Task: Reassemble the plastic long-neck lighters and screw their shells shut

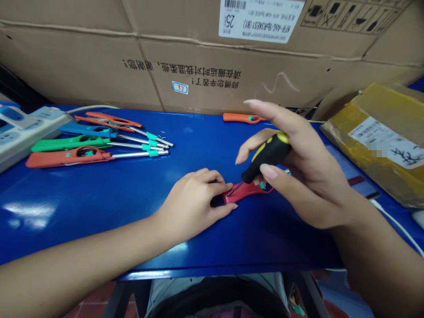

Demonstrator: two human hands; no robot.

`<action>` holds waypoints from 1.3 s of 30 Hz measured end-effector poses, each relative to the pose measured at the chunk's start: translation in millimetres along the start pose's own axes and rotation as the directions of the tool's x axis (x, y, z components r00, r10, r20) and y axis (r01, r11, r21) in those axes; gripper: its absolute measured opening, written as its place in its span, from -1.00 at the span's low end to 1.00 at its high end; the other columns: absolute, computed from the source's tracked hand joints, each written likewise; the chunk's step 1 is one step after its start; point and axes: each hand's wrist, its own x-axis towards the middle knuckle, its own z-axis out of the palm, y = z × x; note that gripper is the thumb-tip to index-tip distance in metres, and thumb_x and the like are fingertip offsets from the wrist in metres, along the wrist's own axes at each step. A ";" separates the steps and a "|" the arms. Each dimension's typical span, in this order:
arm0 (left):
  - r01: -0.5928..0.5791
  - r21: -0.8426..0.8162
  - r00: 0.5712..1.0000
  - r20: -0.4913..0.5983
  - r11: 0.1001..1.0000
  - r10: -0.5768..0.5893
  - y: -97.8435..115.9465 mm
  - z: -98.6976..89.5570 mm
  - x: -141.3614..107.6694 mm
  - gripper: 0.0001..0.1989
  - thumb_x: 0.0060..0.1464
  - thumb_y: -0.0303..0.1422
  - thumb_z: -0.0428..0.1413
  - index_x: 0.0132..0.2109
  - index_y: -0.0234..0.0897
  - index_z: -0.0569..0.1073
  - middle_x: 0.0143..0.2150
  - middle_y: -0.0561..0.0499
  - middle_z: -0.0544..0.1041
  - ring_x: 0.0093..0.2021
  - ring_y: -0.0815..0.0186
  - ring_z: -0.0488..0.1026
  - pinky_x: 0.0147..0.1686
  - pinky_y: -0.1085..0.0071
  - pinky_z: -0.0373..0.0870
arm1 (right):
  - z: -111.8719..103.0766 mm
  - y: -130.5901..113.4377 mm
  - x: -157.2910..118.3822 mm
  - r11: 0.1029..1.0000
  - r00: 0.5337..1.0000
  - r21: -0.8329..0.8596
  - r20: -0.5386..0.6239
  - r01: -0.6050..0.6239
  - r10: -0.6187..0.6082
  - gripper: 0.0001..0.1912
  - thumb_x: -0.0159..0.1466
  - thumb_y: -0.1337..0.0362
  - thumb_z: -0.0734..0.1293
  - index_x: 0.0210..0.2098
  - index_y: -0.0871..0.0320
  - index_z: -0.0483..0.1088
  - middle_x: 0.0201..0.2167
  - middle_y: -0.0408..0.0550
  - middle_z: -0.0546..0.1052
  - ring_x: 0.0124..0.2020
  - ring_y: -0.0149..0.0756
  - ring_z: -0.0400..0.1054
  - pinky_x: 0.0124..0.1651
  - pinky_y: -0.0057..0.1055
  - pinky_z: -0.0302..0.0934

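A red long-nosed lighter (247,191) lies on the blue table in front of me, its far end partly hidden behind my right hand. My left hand (195,201) pinches the near end of its handle between thumb and fingers. In my right hand (308,172) is a screwdriver (266,157) with a black and yellow grip, held between thumb and fingers at a slant. Its thin shaft points down-left, and the tip meets the red handle close to my left fingertips. Whether the tip sits in a screw, I cannot tell.
Several lighters, among them a green one (71,142), lie grouped at left beside a white power strip (29,132). An orange lighter (240,118) rests at the back against a large cardboard box (99,66). A taped parcel (380,137) stands at right, near a white cable (397,227).
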 end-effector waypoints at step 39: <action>-0.022 0.023 0.998 -0.052 0.999 0.023 2.6 0.5 0.8 -0.78 0.18 -0.20 0.24 -0.10 -0.19 0.61 -0.14 -0.02 0.58 -0.16 0.13 0.53 -0.16 0.19 0.47 | 5.1 -14.4 8.2 0.955 0.968 -0.171 -0.022 0.244 -0.251 -0.68 0.44 0.29 0.25 0.15 0.13 0.41 -0.08 -0.14 0.63 -0.16 -0.37 0.56 -0.11 -0.43 0.49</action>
